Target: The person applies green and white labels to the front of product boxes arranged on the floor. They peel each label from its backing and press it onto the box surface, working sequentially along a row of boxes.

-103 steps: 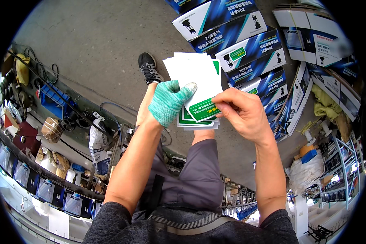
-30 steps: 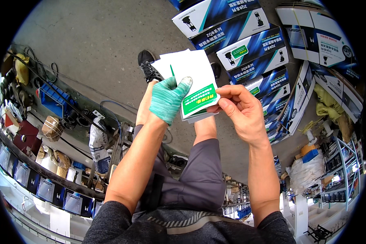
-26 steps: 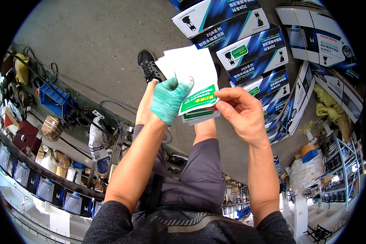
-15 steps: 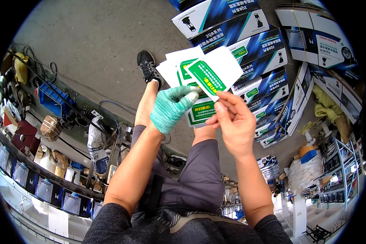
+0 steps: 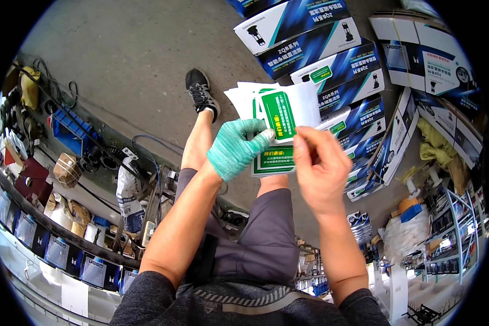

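My left hand (image 5: 236, 151), in a teal knitted glove, is closed on a fanned stack of green-and-white stickers (image 5: 259, 96) on white backing. Its thumb lies over the left edge of the uppermost sticker (image 5: 277, 115), which has yellow and white print. Bare and closed, my right hand (image 5: 325, 169) pinches the lower right corner of that sticker; its fingertips partly overlap. Another green sticker (image 5: 274, 162) hangs below, between the two hands. White backing (image 5: 307, 98) shows behind the top one.
Stacked blue-and-white cartons (image 5: 346, 68), some bearing green stickers, stand ahead to the right. More cartons (image 5: 434, 60) lean at the far right. On the left are a blue crate (image 5: 73, 130), cables and a white sack (image 5: 129, 190). A metal rack (image 5: 462, 233) stands at right.
Both hands have shifted slightly right and down with the stickers. The top sticker has turned from a slant to nearly upright, and the white backing behind it has swung lower.
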### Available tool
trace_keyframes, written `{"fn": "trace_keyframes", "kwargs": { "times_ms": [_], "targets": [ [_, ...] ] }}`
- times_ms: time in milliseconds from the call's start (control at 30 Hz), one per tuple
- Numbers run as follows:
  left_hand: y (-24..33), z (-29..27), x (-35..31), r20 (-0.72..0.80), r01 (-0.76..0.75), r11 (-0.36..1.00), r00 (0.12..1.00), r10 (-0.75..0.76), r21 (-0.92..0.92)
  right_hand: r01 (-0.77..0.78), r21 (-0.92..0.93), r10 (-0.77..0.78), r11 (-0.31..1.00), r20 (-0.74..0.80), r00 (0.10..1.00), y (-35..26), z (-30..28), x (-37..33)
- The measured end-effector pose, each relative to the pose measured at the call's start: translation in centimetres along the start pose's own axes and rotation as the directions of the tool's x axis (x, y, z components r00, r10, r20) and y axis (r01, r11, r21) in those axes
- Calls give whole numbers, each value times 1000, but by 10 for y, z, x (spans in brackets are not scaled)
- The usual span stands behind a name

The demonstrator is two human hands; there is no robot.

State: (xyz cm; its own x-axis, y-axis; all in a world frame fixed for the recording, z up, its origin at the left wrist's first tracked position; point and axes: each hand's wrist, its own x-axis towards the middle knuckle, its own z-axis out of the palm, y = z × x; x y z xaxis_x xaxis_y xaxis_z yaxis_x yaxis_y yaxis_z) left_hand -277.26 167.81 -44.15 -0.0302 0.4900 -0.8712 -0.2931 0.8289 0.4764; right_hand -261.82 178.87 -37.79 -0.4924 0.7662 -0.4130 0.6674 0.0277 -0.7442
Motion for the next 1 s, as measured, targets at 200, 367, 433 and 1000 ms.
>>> {"fn": "trace_keyframes", "kwargs": {
  "times_ms": [200, 367, 433, 1000],
  "targets": [
    [25, -11, -15, 97, -50, 978, 995, 31, 200, 436, -143, -359, 888, 375, 854, 9, -23, 71],
    [13, -20, -11, 155, -49, 997, 987, 39, 64, 74, 219, -189, 973, 570, 800, 21, -25, 73],
    [1, -22, -14, 162, -38, 999, 986, 44, -38, -69, 176, -40, 982, 550, 834, 29, -24, 65],
    [-19, -18, -11, 169, -65, 997, 983, 70, -36, -102, 126, 18, 987, 540, 841, 29, -24, 56]
  ]
}}
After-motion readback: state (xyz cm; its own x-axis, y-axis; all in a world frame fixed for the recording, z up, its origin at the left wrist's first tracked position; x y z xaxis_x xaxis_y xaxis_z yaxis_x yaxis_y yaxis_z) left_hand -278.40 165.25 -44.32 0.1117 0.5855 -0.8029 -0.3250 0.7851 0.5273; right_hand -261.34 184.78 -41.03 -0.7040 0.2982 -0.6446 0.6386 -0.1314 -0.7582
